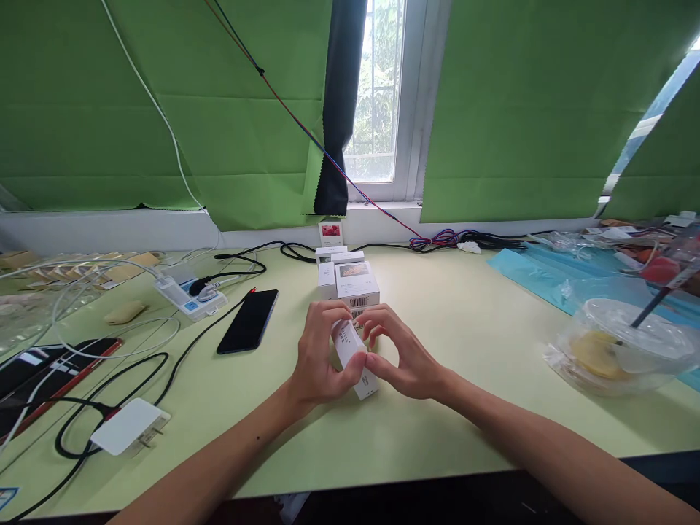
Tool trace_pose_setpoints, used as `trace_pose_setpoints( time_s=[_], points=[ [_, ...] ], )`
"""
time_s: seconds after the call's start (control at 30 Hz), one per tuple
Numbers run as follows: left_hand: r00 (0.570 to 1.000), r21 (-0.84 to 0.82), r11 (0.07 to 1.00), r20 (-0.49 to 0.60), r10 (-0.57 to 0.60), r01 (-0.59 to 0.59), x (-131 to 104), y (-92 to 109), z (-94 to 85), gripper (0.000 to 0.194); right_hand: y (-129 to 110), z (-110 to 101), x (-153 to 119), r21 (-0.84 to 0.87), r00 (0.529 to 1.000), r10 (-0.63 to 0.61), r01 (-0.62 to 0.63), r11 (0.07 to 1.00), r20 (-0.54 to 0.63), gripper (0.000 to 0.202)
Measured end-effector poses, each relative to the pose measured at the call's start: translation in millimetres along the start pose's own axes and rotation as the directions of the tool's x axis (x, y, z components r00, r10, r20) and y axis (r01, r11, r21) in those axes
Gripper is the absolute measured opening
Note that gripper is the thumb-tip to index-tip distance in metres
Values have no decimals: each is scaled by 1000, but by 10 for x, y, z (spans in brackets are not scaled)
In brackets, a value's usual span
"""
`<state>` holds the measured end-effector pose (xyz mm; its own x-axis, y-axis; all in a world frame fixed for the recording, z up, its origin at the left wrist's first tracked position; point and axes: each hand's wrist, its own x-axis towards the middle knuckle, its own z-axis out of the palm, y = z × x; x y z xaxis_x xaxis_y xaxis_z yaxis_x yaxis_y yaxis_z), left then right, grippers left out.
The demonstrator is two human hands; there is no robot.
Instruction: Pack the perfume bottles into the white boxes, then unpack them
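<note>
A small white carton [348, 343] with printed text stands tilted above the table, its lower end near the tabletop. My left hand [324, 357] is closed around it, thumb on the near face and fingers at the far side. From the right, my right hand [402, 354] curls its fingers at the carton's upper edge, and its thumb tip presses by my left thumb. Just beyond my hands, a larger white box [356, 281] with a picture and barcode stands beside a narrower white box [327, 279]. Behind these is a white box with a red picture [331, 232].
A black phone [249, 321] lies to the left, near a power strip [189, 295] and a white charger [131, 426] with trailing cables. At right, a lidded clear plastic cup with a straw [628, 343] sits by blue sheeting [536, 273]. Bundled wires [453, 237] run along the wall.
</note>
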<state>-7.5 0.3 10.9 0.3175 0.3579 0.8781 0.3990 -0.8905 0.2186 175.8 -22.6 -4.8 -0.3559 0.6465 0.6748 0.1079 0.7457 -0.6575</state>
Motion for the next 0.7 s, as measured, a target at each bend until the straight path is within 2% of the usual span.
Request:
trace_pose_setpoints(
  time_s=[0.47, 0.7],
  points=[
    [1000, -3, 1000, 22, 7, -7, 1, -14, -3, 24, 3, -9, -4, 17, 1000, 9, -9, 1000, -5, 33],
    [999, -103, 995, 53, 12, -6, -1, -62, -2, 27, 36, 5, -26, 28, 1000, 18, -17, 999, -13, 39]
  ],
)
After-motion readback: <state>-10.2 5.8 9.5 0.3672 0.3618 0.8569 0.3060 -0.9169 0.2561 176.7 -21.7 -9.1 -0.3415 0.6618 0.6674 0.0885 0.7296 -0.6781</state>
